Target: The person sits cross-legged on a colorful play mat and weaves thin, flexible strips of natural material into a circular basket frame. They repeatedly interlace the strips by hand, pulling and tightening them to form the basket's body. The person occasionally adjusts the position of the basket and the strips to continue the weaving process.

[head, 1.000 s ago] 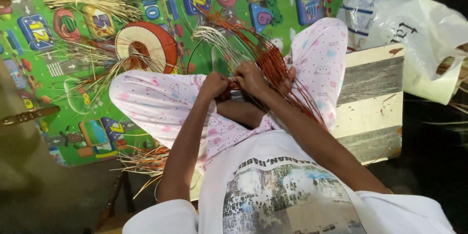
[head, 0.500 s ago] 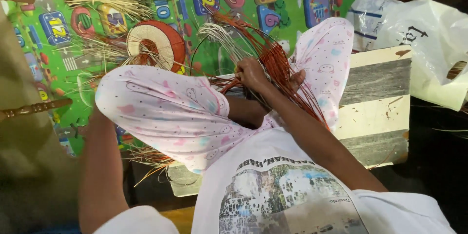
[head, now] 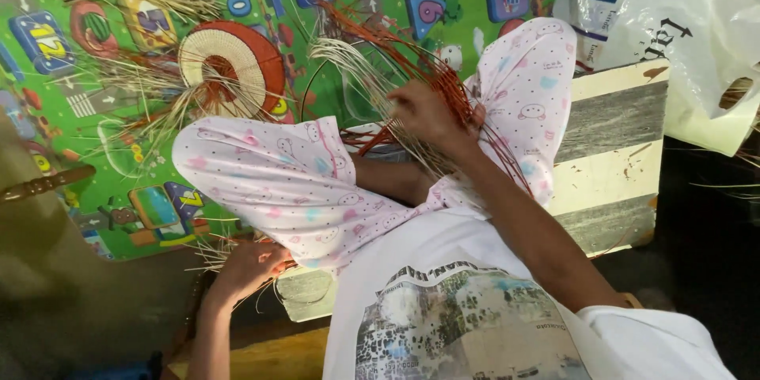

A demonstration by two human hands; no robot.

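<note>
right hand gripping woven strands — left hand apart

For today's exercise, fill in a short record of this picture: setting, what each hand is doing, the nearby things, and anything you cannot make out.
Setting: person seated on a striped board, above a green play mat
Right hand: on a bundle of orange and pale weaving strands over the lap
Left hand: down by the left knee, at loose pale straws
Nearby: round coiled woven disc on the mat; white plastic bag at upper right
Unclear: whether the left fingers grip the straws
</note>
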